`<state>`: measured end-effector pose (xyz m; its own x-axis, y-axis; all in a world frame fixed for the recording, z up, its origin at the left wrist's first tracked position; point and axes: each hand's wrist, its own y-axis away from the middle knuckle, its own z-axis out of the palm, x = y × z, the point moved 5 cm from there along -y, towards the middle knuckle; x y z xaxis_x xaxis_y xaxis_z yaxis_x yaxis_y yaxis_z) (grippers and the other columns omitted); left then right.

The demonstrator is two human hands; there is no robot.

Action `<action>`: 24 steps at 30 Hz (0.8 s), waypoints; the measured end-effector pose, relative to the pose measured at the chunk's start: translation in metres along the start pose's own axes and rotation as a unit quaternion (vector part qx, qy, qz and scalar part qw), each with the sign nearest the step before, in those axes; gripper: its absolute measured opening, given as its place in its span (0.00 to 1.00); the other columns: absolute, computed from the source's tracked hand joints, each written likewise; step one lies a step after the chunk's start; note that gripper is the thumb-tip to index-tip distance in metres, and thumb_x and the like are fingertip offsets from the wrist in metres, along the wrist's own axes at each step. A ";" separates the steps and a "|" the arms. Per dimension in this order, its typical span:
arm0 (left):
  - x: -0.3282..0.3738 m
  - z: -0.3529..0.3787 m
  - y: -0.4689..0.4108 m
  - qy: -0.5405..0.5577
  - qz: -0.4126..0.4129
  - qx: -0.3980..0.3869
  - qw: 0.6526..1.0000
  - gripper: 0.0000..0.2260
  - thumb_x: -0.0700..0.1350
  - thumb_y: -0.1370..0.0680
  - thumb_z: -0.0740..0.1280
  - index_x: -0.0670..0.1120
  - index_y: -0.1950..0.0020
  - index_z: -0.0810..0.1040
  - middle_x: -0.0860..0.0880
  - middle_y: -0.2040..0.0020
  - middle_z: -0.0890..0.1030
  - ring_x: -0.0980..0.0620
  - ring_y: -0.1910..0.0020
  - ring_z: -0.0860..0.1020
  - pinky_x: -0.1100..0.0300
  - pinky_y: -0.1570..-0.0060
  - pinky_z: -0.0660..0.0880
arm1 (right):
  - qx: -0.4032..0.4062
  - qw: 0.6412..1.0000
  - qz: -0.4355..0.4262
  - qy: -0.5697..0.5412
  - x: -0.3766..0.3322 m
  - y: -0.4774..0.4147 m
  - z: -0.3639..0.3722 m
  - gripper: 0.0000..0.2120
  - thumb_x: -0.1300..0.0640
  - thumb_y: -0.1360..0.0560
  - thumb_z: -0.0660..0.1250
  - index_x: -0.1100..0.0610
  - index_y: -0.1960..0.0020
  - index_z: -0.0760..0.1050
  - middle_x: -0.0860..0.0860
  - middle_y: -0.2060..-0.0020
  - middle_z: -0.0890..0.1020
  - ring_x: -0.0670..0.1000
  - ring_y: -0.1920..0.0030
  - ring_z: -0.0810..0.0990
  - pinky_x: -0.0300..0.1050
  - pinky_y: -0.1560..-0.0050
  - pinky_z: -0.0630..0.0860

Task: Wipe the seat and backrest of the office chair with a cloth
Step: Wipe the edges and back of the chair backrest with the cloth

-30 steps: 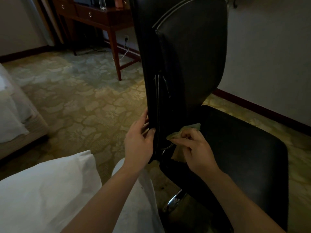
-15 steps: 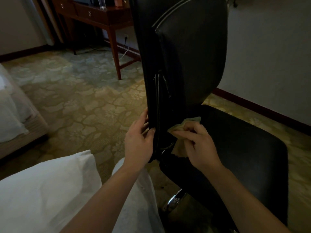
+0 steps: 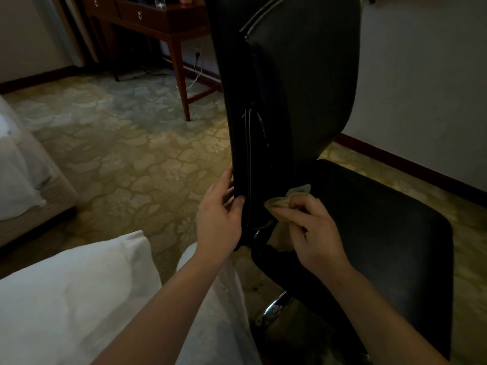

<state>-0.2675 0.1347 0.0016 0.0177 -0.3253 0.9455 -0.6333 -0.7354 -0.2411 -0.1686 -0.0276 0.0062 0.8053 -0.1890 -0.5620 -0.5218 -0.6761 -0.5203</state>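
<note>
Left hand (image 3: 218, 214) grips the near edge of the backrest (image 3: 303, 88), thumb in front, fingers wrapped behind. Just right, the bunched cloth (image 3: 284, 200) sits low against the backrest, right hand (image 3: 316, 233) curled round it, pinching tight, just above the seat (image 3: 382, 233).

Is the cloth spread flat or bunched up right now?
Bunched: the cloth sits crumpled in the right hand, fingers curled round it, against the lower backrest.

The patterned green-gold floor (image 3: 126, 154) carries the black office chair (image 3: 382, 233) on a chrome base (image 3: 275, 308). Farther back a wooden counter (image 3: 168, 25) stands on it, a white cable (image 3: 196, 77) trailing beside its leg. A bed (image 3: 29, 201) sits at the left.
</note>
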 end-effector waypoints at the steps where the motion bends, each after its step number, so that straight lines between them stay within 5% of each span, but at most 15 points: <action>1: -0.001 0.000 0.000 0.001 -0.002 -0.001 1.000 0.30 0.35 0.19 0.66 0.63 0.24 0.66 0.56 0.34 0.79 0.63 0.36 0.77 0.61 0.36 0.77 | -0.001 1.000 0.000 -0.007 -0.001 -0.002 0.002 0.21 0.70 0.25 0.64 0.51 0.39 0.80 0.46 0.46 0.74 0.46 0.45 0.72 0.29 0.43 0.69; 12: -0.003 0.000 -0.001 -0.020 -0.001 -0.005 1.000 0.29 0.36 0.18 0.66 0.59 0.21 0.66 0.59 0.35 0.78 0.65 0.36 0.77 0.63 0.36 0.76 | -0.082 0.993 0.072 0.040 0.035 0.030 0.043 0.18 0.74 0.28 0.67 0.57 0.44 0.83 0.49 0.47 0.79 0.55 0.46 0.78 0.21 0.44 0.65; 18: -0.004 0.001 0.000 -0.022 0.002 0.004 1.000 0.30 0.36 0.18 0.66 0.61 0.22 0.64 0.60 0.36 0.77 0.63 0.36 0.77 0.58 0.35 0.77 | 0.012 1.000 0.007 0.023 0.011 0.022 0.017 0.17 0.67 0.23 0.62 0.54 0.40 0.81 0.47 0.45 0.76 0.46 0.46 0.73 0.32 0.44 0.71; 24: -0.007 0.001 -0.002 -0.022 -0.004 0.003 1.000 0.29 0.36 0.18 0.66 0.59 0.22 0.66 0.56 0.35 0.78 0.62 0.36 0.78 0.56 0.35 0.78 | -0.015 0.998 0.053 0.034 0.030 0.022 0.035 0.18 0.73 0.26 0.66 0.56 0.44 0.83 0.48 0.47 0.77 0.46 0.45 0.73 0.24 0.44 0.68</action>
<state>-0.2659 0.1376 -0.0049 0.0560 -0.3453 0.9368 -0.6286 -0.7412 -0.2356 -0.1652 -0.0231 -0.0443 0.7636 -0.3087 -0.5672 -0.5976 -0.6707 -0.4394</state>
